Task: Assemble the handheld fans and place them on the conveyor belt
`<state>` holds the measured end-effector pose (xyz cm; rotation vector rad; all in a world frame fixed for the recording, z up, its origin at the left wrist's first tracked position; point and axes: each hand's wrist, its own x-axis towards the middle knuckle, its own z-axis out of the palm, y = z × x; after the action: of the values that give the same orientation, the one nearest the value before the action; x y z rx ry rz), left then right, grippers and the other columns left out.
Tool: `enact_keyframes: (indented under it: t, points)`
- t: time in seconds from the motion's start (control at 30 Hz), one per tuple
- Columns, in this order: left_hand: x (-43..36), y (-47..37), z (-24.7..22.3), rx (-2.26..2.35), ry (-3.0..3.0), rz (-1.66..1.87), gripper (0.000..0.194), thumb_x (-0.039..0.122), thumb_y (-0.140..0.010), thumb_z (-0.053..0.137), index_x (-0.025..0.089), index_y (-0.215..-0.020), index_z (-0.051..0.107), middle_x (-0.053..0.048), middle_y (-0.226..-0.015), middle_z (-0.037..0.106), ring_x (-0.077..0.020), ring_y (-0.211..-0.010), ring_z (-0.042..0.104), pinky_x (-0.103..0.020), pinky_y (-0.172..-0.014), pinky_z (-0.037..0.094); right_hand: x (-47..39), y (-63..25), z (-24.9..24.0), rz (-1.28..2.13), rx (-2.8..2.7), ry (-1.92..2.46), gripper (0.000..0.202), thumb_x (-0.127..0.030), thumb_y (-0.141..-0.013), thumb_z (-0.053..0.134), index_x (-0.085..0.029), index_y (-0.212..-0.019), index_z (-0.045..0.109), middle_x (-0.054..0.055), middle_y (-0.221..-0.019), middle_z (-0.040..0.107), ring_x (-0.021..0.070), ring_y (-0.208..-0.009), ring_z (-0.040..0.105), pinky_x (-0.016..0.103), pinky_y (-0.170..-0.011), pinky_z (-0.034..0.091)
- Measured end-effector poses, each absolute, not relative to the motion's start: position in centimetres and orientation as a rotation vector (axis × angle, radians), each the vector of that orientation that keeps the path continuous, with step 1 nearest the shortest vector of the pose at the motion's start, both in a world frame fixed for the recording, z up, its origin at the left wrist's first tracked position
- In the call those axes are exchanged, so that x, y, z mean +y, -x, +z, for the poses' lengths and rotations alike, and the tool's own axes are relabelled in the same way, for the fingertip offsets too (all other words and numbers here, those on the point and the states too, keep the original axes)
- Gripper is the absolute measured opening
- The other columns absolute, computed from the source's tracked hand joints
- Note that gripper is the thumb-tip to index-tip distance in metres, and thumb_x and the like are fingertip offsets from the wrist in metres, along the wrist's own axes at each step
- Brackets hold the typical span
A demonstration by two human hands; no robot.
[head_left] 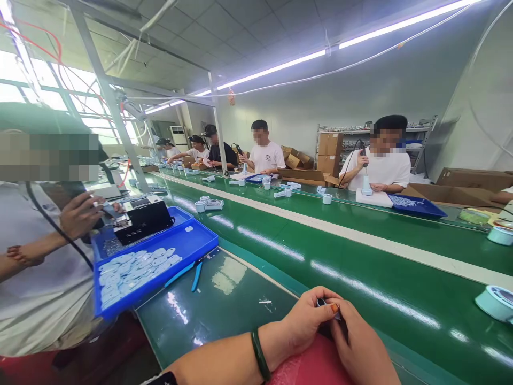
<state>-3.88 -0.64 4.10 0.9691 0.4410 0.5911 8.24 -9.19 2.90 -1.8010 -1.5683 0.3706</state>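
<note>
My left hand point(306, 318), with a dark green bangle point(260, 355) on its wrist, is closed at the near edge of the green table. Against it my right hand point(358, 345) is closed too, fingertips meeting. Between them is a small dark object with a shiny round end point(320, 302); the fingers cover most of it, so its kind cannot be told. An orange spot shows at a fingertip there. Beneath the hands lies a red surface point(298, 369). Blue-handled pliers point(196, 275) rest on the table to the left, apart from both hands.
A blue tray point(160, 272) of flat pale-blue parts stands left, beside a black box point(144, 222) and a seated co-worker. Beyond runs a green conveyor point(256, 235) carrying pale-blue parts point(212, 203). Several co-workers sit across it; a white round part point(497, 302) is at right.
</note>
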Motion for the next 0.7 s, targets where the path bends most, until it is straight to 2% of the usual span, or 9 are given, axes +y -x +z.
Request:
enact_keyframes:
  t: [0.23, 0.47, 0.7]
  points:
    - [-0.69, 3.87, 4.06, 0.435, -0.993, 0.603, 0.056, 0.048, -0.058, 0.094, 0.014, -0.095, 0.07, -0.004, -0.084, 0.066, -0.0142, -0.076, 0.059, -0.027, -0.074, 0.044, -9.1, -8.26, 2.49, 0.412, -1.567, 1.814, 0.041, -0.035, -0.101, 0.033, -0.026, -0.129, 0.062, 0.008, -0.131, 0.065, 0.019, -0.109, 0.069, 0.03, -0.085, 0.058]
    - [-0.72, 3.97, 4.24, 0.432, -1.009, 0.608, 0.053, 0.047, -0.061, 0.092, 0.014, -0.095, 0.07, -0.003, -0.083, 0.065, -0.0137, -0.074, 0.058, -0.027, -0.073, 0.043, -9.15, -8.11, 2.9, 0.382, -1.586, 1.787, 0.038, -0.034, -0.1, 0.034, -0.024, -0.121, 0.065, 0.01, -0.127, 0.067, 0.0211, -0.11, 0.069, 0.031, -0.085, 0.057]
    - [-0.76, 3.98, 4.25, 0.435, -1.016, 0.6, 0.053, 0.047, -0.061, 0.092, 0.014, -0.095, 0.069, -0.003, -0.083, 0.065, -0.0137, -0.075, 0.058, -0.027, -0.074, 0.044, -9.32, -7.98, 3.18, 0.437, -1.596, 1.814, 0.039, -0.034, -0.101, 0.029, -0.024, -0.12, 0.062, 0.011, -0.132, 0.063, 0.0217, -0.117, 0.066, 0.034, -0.09, 0.056]
